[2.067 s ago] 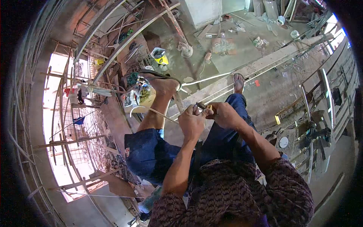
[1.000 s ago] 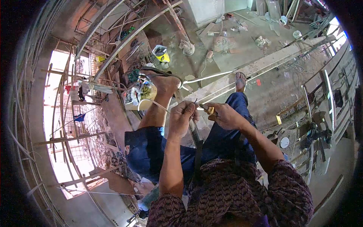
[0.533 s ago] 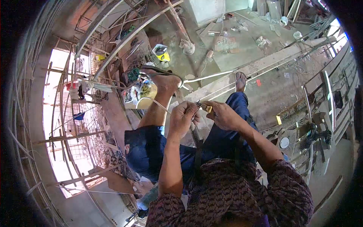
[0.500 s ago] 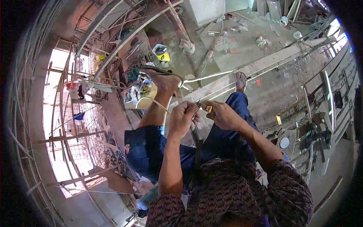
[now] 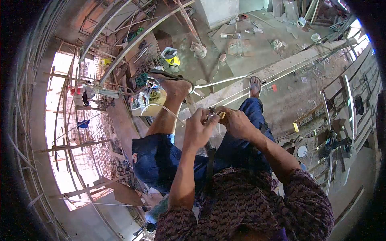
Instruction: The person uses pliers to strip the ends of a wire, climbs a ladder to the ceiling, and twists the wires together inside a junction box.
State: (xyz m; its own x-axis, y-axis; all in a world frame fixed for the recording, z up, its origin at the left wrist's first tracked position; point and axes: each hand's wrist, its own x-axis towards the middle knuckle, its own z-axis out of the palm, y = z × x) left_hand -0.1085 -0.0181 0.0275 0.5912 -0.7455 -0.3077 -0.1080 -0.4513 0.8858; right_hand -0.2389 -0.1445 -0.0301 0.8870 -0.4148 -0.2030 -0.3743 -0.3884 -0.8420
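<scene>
Yellow-handled tool (image 5: 222, 115) sits in the right hand (image 5: 240, 125), fingers curled firmly round it, its dark tip at the left hand (image 5: 197, 130), whose thumb and fingers pinch a pale cable (image 5: 164, 107) arcing away left across the bare left leg (image 5: 161, 123); both hands are close together.

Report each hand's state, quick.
Left hand: closed; what it pinches is too small to tell.
Right hand: closed, holding a yellow-handled tool.
</scene>
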